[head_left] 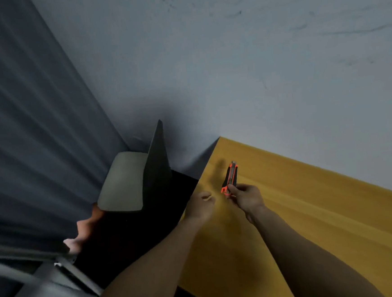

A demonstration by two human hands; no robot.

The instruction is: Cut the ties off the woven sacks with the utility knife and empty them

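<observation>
So the utility knife (231, 176) is held over the yellow table (312, 209), close to its far left corner and just above the surface, with a soft shadow thrown onto the top beside it. It's a slim, tapered body of black plastic with bright orange trim, and a short dull metal tip is pointed away toward the wall. The back end of it is pinched by the right hand (247, 198), fingers curled round the orange butt.

The left hand (200, 204) is kept right at the table's left edge, just beside the right hand but apart from it. Its fingers are curled in; whether anything is pinched inside can't be made out, the shot's too soft.

The tabletop is smooth and matte, with faint grain-like streaks. Behind the table a pale grey wall (229, 52) with dark scuffs is seen. Left of the table, a rounded light-grey padded slab (122, 182) is set against a flat dark wedge-shaped panel (156, 163), with grey pleated fabric (23, 115) further left and blurred grey metal bars (47, 272) below that.
</observation>
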